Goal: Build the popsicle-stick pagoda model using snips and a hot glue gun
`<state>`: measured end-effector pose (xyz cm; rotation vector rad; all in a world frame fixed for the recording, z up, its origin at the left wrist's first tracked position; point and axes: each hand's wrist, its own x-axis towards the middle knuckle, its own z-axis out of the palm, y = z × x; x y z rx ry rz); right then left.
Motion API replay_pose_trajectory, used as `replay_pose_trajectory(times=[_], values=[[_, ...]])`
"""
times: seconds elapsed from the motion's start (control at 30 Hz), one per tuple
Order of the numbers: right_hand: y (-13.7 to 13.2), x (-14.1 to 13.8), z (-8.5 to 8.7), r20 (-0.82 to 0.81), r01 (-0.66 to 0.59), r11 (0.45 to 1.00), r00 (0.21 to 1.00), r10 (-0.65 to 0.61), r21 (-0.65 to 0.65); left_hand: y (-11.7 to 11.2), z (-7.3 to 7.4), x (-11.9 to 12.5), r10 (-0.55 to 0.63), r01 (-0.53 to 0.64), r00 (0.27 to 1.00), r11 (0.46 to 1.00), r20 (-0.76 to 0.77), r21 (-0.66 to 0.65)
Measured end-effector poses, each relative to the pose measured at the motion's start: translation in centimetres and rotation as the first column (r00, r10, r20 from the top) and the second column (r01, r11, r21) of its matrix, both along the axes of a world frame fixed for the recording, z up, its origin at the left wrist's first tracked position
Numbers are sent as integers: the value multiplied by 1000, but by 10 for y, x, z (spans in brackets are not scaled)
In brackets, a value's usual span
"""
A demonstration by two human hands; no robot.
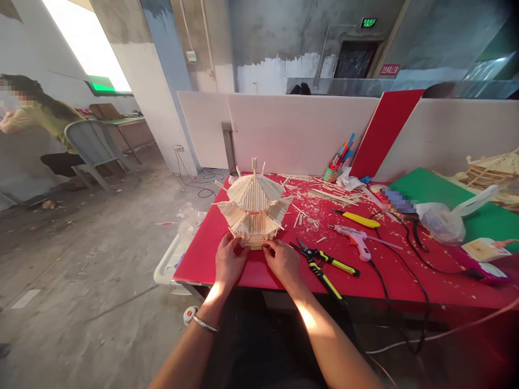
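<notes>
A small pagoda model (254, 195) made of thin wooden sticks stands upright on the red tabletop (259, 273). It has two tiers of flared roof, a stick finial and a low railed base. At the base's left front corner, my left hand (231, 260) grips the edge between thumb and fingers. My right hand (283, 261) is closed in a pinch at the right front corner; the fingertips are partly hidden. Just right of that hand lie black-and-yellow pliers (338, 265) and similar long-handled cutters (324, 281).
A pink glue gun (359, 240) and a yellow utility knife (360, 219) lie to the right, with cords trailing. Loose sticks (334, 197) and scraps litter the back. A pen cup (330, 173) stands by the white partition (300, 129). A person (48, 116) sits far left.
</notes>
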<state>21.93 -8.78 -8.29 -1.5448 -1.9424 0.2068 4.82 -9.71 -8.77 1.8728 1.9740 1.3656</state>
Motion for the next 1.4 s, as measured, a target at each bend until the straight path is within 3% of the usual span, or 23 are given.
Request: replay_pose_trajectory(times=[0.6,0.97,1.4], values=[[-2,0,1,21,-6,1000,1000,6,15,-1,0,0,-20,20,999,1000,-25,10],[-4,1,-1,51,-22,999,999,19,48,0,-10,-2,3,-1,999,999,-50,42],[-4,1,-2,42,-36,997,999,33,71,-2,-6,-2,-13,14,999,1000,-45,13]])
